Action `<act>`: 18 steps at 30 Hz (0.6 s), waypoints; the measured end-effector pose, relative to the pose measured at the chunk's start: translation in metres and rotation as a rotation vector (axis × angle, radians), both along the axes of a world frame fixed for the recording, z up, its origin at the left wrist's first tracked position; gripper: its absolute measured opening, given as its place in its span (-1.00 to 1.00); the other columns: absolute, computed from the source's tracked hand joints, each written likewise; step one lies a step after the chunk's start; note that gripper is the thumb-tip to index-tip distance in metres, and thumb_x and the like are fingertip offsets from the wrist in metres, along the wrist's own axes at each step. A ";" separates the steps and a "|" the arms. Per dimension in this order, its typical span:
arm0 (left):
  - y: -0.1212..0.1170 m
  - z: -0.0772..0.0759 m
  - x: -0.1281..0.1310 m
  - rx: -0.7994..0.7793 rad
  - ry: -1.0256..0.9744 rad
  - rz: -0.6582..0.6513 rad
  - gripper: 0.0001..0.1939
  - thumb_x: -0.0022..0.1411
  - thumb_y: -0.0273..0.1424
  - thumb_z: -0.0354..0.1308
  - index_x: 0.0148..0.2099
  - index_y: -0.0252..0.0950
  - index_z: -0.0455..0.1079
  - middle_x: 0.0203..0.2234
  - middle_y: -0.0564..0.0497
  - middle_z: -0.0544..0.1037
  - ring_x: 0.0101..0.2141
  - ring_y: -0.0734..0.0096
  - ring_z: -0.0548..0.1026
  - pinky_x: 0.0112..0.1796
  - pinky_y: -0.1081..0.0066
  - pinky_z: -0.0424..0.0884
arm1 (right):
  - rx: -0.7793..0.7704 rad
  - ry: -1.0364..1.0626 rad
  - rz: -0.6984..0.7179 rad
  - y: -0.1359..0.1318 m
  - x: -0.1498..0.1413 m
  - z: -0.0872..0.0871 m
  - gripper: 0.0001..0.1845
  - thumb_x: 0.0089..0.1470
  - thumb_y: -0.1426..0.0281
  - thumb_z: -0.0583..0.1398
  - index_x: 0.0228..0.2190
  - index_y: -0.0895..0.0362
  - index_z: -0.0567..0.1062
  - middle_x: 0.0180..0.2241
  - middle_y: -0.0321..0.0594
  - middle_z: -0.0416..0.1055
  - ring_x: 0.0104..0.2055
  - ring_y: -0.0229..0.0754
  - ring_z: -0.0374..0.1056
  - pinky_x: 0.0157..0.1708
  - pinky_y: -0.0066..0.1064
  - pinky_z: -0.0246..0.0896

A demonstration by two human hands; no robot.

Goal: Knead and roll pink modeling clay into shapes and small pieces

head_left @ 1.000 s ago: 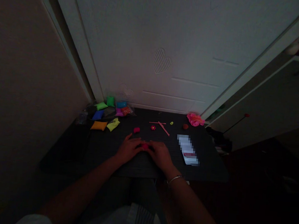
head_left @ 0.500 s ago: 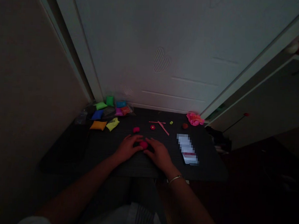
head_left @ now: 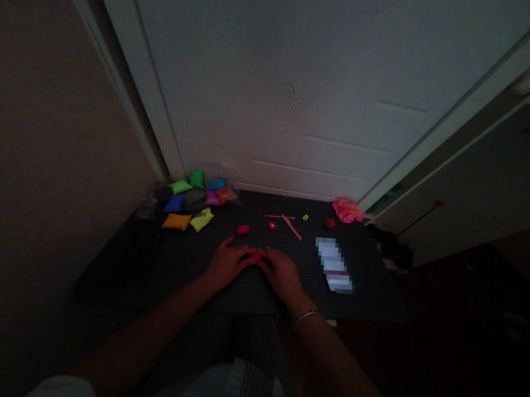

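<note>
Fingers (head_left: 277, 260) have drawn closer, pink lump (head_left: 256, 256) between their tips.

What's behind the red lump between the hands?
Beyond the red lump, on the dark table, lie a red piece, a small red flower and two pink sticks. The left hand and right hand partly cover its sides; anything directly beneath it is hidden.

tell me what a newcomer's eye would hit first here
Probably the pale, pixelated slab, the brightest thing on the dark table, to the right of the right hand. Next, perhaps, the red lump held between that hand and the left hand, near the front middle. Then the colourful packets at the back left and the pink ruffled piece at the back right.
</note>
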State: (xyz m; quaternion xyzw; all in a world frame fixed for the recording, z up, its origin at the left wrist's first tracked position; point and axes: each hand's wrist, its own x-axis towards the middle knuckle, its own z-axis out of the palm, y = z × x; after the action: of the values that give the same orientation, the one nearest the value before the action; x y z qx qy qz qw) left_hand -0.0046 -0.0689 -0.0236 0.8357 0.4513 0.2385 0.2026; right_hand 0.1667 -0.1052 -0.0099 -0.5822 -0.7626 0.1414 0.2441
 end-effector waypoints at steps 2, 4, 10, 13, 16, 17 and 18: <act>0.001 -0.002 -0.001 -0.061 -0.009 -0.018 -0.74 0.14 -0.22 0.03 -0.14 -0.12 0.39 -0.19 0.04 0.53 -0.07 0.29 0.40 0.08 0.10 -0.01 | -0.061 0.012 0.032 0.001 0.002 0.000 -0.70 0.01 0.36 0.16 -0.15 0.09 0.44 -0.13 -0.16 0.43 0.01 -0.11 0.26 -0.01 -0.25 0.14; 0.002 -0.003 -0.003 -0.122 -0.042 -0.015 -0.74 0.11 -0.22 0.05 -0.14 -0.13 0.37 -0.17 0.05 0.52 -0.04 0.28 0.38 0.08 0.11 -0.01 | -0.103 0.070 0.035 0.002 0.004 0.000 -0.62 0.00 0.28 0.17 -0.11 0.08 0.41 -0.08 -0.16 0.40 0.05 -0.10 0.21 0.01 -0.25 0.13; -0.003 -0.001 -0.009 -0.258 -0.227 -0.076 -0.56 0.02 -0.30 0.16 -0.01 -0.20 0.25 -0.05 0.00 0.43 0.03 0.29 0.29 0.12 0.13 -0.10 | -0.115 0.105 0.078 0.003 0.001 -0.002 -0.56 0.09 0.19 0.04 -0.04 0.11 0.36 0.06 -0.10 0.25 0.19 -0.06 -0.01 0.12 -0.14 -0.09; -0.007 0.001 -0.015 -0.385 -0.379 -0.130 -0.52 0.03 -0.36 0.14 0.04 -0.23 0.20 -0.03 -0.07 0.41 0.04 0.29 0.27 0.07 0.21 0.07 | -0.140 0.110 0.142 -0.003 -0.002 0.000 -0.62 0.05 0.23 0.10 -0.09 0.08 0.39 0.00 -0.12 0.31 0.11 -0.07 0.13 0.05 -0.18 0.03; -0.007 -0.001 -0.020 -0.465 -0.498 -0.092 -0.54 0.07 -0.39 0.10 0.05 -0.27 0.18 -0.14 -0.08 0.48 -0.01 0.29 0.33 0.03 0.23 0.14 | -0.128 0.130 0.137 -0.009 -0.004 0.003 -0.64 0.01 0.27 0.15 -0.11 0.06 0.39 -0.16 -0.19 0.44 -0.12 -0.13 0.34 -0.13 -0.28 0.22; -0.006 -0.002 -0.020 -0.471 -0.531 -0.049 -0.56 0.08 -0.39 0.08 0.04 -0.29 0.18 -0.16 -0.08 0.50 -0.04 0.29 0.36 0.01 0.23 0.16 | -0.089 0.129 0.107 -0.009 -0.003 0.003 -0.64 0.02 0.28 0.15 -0.10 0.06 0.39 -0.18 -0.20 0.44 -0.15 -0.14 0.35 -0.14 -0.28 0.23; -0.006 -0.003 -0.021 -0.472 -0.559 -0.004 -0.59 0.08 -0.39 0.06 0.02 -0.31 0.20 -0.18 -0.09 0.50 -0.08 0.29 0.39 0.00 0.23 0.18 | -0.040 0.120 0.079 -0.009 -0.003 0.003 -0.64 0.02 0.30 0.15 -0.10 0.07 0.38 -0.16 -0.20 0.44 -0.12 -0.13 0.34 -0.10 -0.27 0.21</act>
State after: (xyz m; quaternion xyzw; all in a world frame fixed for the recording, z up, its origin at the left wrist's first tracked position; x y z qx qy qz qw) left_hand -0.0251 -0.0745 -0.0269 0.6693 0.4192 0.3466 0.5061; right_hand 0.1636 -0.1145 -0.0068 -0.5470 -0.7658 0.2009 0.2718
